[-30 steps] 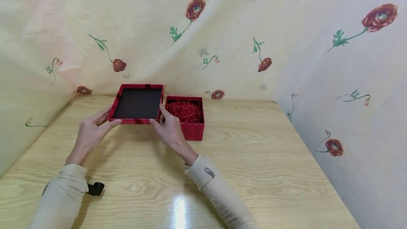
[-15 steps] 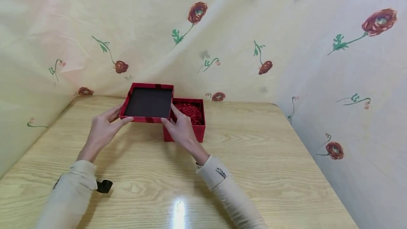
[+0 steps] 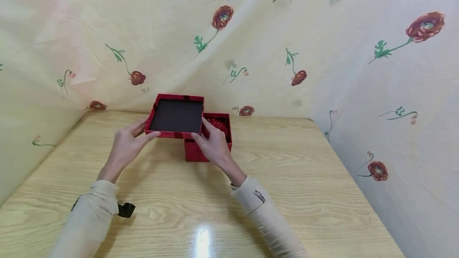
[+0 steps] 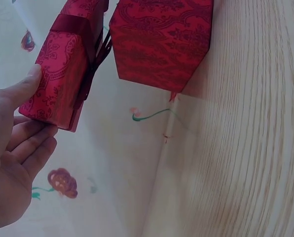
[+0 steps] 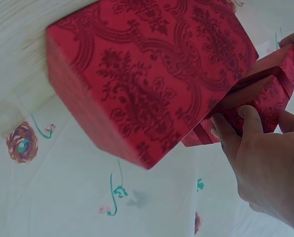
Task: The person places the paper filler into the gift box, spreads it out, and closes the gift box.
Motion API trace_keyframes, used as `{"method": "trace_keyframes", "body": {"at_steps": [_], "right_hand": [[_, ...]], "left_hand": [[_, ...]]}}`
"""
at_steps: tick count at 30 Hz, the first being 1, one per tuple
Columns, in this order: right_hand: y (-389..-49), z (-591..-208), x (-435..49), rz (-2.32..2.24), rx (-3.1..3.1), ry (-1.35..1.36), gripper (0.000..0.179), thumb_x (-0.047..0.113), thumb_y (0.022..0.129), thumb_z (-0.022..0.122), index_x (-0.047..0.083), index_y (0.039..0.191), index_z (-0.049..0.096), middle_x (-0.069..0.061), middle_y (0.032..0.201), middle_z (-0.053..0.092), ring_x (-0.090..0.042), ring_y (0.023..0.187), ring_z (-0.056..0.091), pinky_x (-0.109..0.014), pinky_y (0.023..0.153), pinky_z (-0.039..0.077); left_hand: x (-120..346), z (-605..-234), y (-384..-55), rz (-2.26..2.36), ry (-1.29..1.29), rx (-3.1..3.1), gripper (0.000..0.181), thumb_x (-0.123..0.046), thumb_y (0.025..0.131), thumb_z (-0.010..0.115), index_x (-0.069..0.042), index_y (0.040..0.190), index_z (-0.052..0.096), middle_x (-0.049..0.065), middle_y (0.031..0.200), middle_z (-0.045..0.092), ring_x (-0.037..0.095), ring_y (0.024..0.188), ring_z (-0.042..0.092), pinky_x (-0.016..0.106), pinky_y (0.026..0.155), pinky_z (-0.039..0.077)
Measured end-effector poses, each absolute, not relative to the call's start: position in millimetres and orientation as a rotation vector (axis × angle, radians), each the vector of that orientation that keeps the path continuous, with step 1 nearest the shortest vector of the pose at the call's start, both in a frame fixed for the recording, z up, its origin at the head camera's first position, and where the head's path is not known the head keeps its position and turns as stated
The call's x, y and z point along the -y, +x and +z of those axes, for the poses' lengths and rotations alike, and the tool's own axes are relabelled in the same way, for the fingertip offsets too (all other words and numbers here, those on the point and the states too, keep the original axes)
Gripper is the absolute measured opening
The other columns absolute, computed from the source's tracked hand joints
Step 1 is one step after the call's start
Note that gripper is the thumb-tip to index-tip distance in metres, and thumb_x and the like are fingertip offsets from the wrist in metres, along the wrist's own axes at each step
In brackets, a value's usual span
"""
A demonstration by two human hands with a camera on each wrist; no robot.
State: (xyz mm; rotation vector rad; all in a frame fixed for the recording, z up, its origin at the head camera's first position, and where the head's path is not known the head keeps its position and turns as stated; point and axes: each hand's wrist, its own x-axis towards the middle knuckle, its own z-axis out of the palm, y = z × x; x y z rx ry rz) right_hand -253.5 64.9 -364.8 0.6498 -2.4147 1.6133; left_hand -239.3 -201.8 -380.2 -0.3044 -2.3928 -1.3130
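Note:
A square red patterned box lid (image 3: 175,114), its dark inside facing me, is held up by both hands. My left hand (image 3: 125,146) grips its near left corner, thumb on the front rim. At the near right corner my right hand (image 3: 215,146) pinches the lid's edge. In the left wrist view a dark red ribbon (image 4: 70,24) runs across the lid's outer side. Behind and right of the lid stands the red box (image 3: 195,151) on the table, filled with red shredded paper (image 3: 219,126). The lid and right hand hide part of the box.
A small black object (image 3: 126,210), shaped like a pipe bowl, lies by the left sleeve and is partly hidden. The wood-grain table (image 3: 294,178) meets a flowered cloth (image 3: 265,51) at the back and sides.
Both hands have carried the lid to the right, so that it now overlaps more of the box and covers much of the shredded paper. The grip is the same.

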Motion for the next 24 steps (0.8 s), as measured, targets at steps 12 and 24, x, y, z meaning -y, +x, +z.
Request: {"method": "trace_keyframes", "body": {"at_steps": [12, 24], "right_hand": [[-254.6, -362.3, -86.2, 1.632, 2.399, 0.639, 0.063, 0.006, 0.1, 0.069, -0.002, 0.156, 0.041, -0.014, 0.131, 0.068, -0.01, 0.069, 0.048, -0.021, 0.058, 0.038], [-253.4, -362.0, -105.5, 1.661, 2.43, 0.617, 0.065, 0.006, 0.101, 0.068, -0.006, 0.156, 0.037, -0.019, 0.143, 0.06, -0.025, 0.126, 0.062, -0.033, 0.09, 0.056]], "left_hand": [[180.2, -382.9, -248.3, -1.372, -0.368, 2.342, 0.068, -0.029, 0.093, 0.08, 0.0, 0.149, 0.054, 0.021, 0.136, 0.061, 0.038, 0.126, 0.06, 0.007, 0.085, 0.046], [161.7, -385.7, -249.6, -1.383, -0.398, 2.319, 0.067, -0.027, 0.091, 0.083, -0.002, 0.148, 0.057, 0.018, 0.136, 0.063, 0.034, 0.125, 0.062, 0.036, 0.094, 0.054]]}}
